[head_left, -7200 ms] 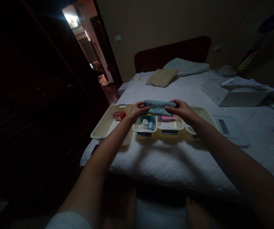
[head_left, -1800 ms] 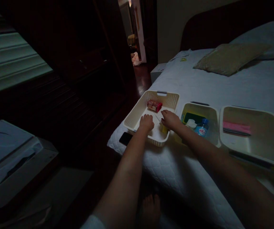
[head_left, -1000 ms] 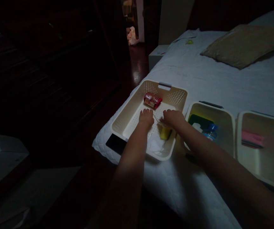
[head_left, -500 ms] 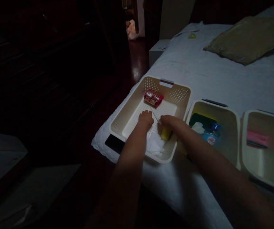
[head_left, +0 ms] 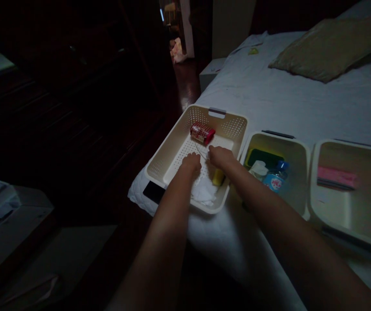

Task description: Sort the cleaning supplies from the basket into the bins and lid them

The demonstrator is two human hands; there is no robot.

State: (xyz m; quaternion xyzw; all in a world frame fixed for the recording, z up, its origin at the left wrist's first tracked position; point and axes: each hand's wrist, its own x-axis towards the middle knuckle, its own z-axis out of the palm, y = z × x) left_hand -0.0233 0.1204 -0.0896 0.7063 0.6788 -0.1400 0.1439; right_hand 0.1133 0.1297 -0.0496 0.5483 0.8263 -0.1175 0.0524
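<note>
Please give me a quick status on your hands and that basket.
Left hand, right hand in cream basket, near white cloth. Red packet ahead. Yellow item by right hand.

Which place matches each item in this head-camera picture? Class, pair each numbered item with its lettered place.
Items
1. Red packet
2. Plastic water bottle
3. Pink folded cloth
4. Black smartphone

Places
A. On the quilted bedcover, outside the containers
B. In the right-hand bin
C. In the perforated cream basket, near its far wall
D. In the middle bin

Pairs: 1-C, 2-D, 3-B, 4-A
</note>
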